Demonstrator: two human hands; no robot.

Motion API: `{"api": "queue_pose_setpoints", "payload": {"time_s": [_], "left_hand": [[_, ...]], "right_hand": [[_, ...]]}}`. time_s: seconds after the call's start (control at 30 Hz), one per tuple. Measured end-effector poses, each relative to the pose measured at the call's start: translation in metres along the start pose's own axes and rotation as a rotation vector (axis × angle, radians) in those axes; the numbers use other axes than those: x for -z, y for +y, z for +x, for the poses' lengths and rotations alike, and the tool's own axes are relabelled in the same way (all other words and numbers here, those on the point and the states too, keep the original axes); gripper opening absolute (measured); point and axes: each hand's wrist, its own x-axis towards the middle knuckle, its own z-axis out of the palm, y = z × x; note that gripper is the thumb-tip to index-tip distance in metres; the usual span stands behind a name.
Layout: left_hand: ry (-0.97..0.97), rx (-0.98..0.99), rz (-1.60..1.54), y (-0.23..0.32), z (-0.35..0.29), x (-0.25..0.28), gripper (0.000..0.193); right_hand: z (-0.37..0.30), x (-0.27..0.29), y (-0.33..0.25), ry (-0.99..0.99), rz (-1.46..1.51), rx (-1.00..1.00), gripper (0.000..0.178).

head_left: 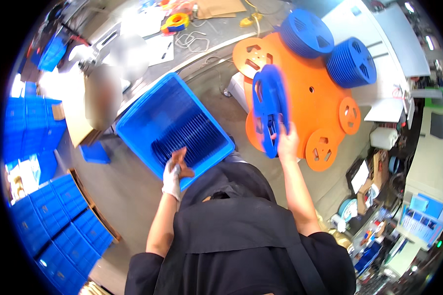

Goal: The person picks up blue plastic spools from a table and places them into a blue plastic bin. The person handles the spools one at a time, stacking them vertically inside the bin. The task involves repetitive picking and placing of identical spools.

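My right hand (288,143) grips a small stack of blue plastic reels (269,110), held on edge above the orange turntable (300,93) and slightly smeared by motion. The turntable has round lobes, some with slotted orange discs (321,149). Over the near edge of a blue bin (155,93), my left hand (176,171) is open, its fingers and thumb apart. It wears a pale glove with brownish fingers. A row of dark blue reels (192,140) stands on edge inside the bin. Nothing shows between the left fingers.
Two tall stacks of blue reels (307,33) (351,62) stand on the turntable's far side. A workbench (216,30) with tape and cable runs behind the bin. Stacked blue crates (59,221) fill the left. A blurred brown object (103,96) is by the bench.
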Motion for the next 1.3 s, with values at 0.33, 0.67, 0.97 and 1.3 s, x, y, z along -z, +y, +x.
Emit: {"api": "queue_pose_setpoints", "payload": {"time_s": [0.33,0.67,0.97,1.3], "left_hand": [[0.074,-0.798,1.04,0.133,0.007,-0.121,0.041],[0.317,-0.797,1.134,0.108,-0.025,0.013,0.024],[0.034,-0.742,1.334,0.116,-0.097,0.047,0.063],[-0.093,-0.652,1.339,0.101,-0.106,0.04,0.04]], "right_hand": [[-0.132,-0.045,-0.046,-0.373,0.862,-0.238,0.054],[-0.171,-0.055,-0.065,-0.406,0.921,-0.398,0.044],[-0.148,-0.082,-0.096,-0.327,0.843,-0.389,0.052],[-0.14,-0.141,-0.167,-0.483,0.436,-0.161,0.058]]}}
